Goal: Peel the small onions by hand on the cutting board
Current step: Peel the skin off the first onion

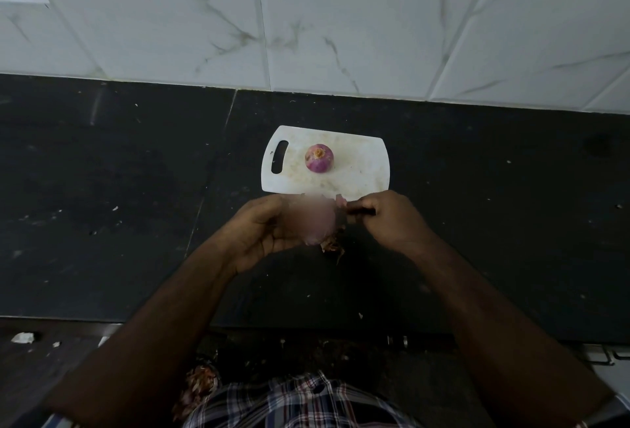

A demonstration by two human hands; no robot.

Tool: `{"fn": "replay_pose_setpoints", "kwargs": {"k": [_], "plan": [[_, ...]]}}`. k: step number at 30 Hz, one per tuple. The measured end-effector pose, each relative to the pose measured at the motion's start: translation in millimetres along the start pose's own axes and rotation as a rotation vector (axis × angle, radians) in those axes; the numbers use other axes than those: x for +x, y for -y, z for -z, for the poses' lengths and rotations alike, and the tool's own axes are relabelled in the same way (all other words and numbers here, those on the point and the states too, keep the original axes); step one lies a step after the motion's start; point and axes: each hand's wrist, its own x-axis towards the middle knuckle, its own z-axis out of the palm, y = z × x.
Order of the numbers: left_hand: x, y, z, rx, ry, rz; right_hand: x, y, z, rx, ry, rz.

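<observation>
1. Small white plastic cutting board [358,171] with handle slot — lay on the black stone counter [102,189] near the tiled wall.
2. Small peeled purple onion [319,158] — sat near the board's middle.
3. Left hand [262,233] — curled around a blurred onion [312,221] just below the board's near edge.
4. Right hand [388,219] — fingers pinched a strip of skin [342,202] at that onion's side.
5. Dry peelings [332,246] — hung beneath the hands.

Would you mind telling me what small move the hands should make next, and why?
Probably draw the right hand away, stripping the skin it pinches off the blurred onion that the left hand holds; loose peel hangs below it.
</observation>
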Motion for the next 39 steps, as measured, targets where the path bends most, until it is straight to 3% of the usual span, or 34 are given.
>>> {"fn": "replay_pose_setpoints", "kwargs": {"k": [3,5,13,21,26,31,39], "plan": [[-1,-1,-2,0.025,-0.035,-0.008,1,1,5,0.113,-0.177,0.031],[-1,-1,-5,0.022,-0.064,-0.007,3,2,6,0.047,-0.243,0.072],[5,-1,-15,0.002,-0.152,-0.027,-10,25,-6,0.233,0.049,0.055],[11,1,-28,0.07,-0.244,-0.077,-12,35,-29,0.266,-0.136,-0.021],[13,-1,-35,0.134,-0.266,-0.145,-11,36,-31,0.519,-0.093,-0.105],[12,-6,-33,0.112,-0.172,-0.155,-1,30,-29,0.813,-0.01,-0.237],[12,-6,-26,0.231,-0.075,-0.126,5,22,-26,0.795,0.063,-0.239]]}}
